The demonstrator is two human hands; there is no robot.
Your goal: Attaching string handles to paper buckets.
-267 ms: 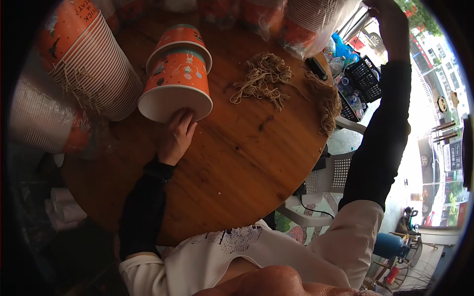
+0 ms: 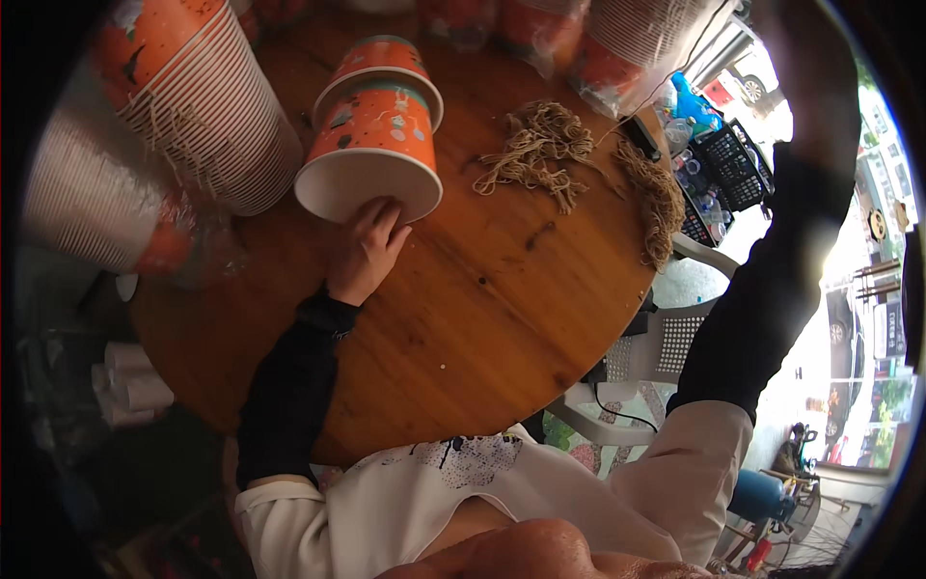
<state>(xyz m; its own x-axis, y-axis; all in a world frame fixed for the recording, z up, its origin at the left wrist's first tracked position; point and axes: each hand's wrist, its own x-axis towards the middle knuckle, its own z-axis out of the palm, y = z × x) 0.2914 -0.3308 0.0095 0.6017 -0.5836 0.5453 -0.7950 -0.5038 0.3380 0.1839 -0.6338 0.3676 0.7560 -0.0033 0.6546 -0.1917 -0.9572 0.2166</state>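
Two orange paper buckets with Halloween-style pictures, one partly nested in the other, lie tilted on the round wooden table (image 2: 492,338). The mouth of the nearer bucket (image 2: 371,130) faces me and shows its white inside. My left hand (image 2: 369,251) is closed on its lower rim, the fingers reaching inside. Behind it sits the farther bucket (image 2: 381,60). My right hand (image 2: 796,58) is raised at the upper right, dark and blurred, its fingers hidden. A thin strand of twine (image 2: 687,60) runs up toward it from the tan twine bundle (image 2: 656,207).
Left of the buckets stands a tall bucket stack (image 2: 207,106), with plastic-wrapped stacks (image 2: 87,207) beside it. More wrapped buckets (image 2: 627,53) line the far edge. Loose twine (image 2: 540,150) lies mid-table, near a dark object (image 2: 640,138). Right are a black crate (image 2: 728,164) and chair (image 2: 680,338).
My right arm has swung outward to the right, its hand now blurred. The table and buckets sit slightly farther right in view. My left hand keeps its hold on the rim.
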